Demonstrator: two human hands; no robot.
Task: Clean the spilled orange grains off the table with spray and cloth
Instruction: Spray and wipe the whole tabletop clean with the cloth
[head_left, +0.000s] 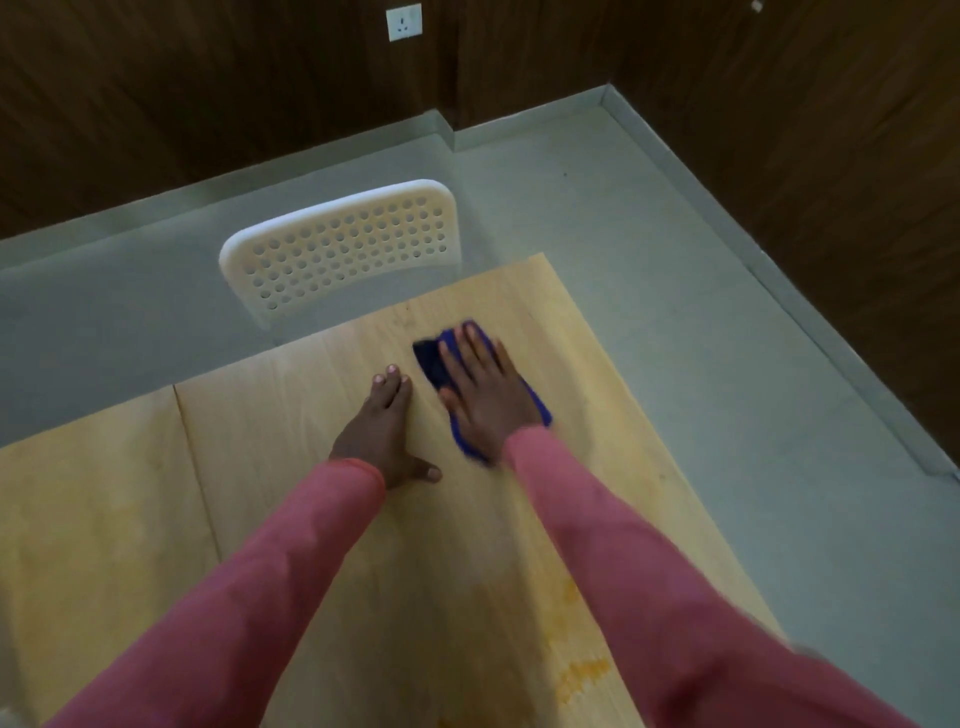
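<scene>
- Pale wooden table with a light grain fills the lower part of the view, standing on a grey floor against dark wood-panelled walls.
- On the far right part of that table lies a dark blue cloth, flattened under the right hand.
- That hand presses down on the cloth with straight, spread fingers, palm flat, not curled around it; the arm in a pink long sleeve reaches forward from the lower right.
- Just beside it, the left hand rests flat on the bare wood, fingers straight and together, thumb out to the side, holding nothing.
- Nearer the person, between the forearms, an orange smear of grains stains the tabletop, well apart from the cloth.
- Behind the table's far edge stands a white perforated plastic chair back.
- High on the wall sits a white socket.
</scene>
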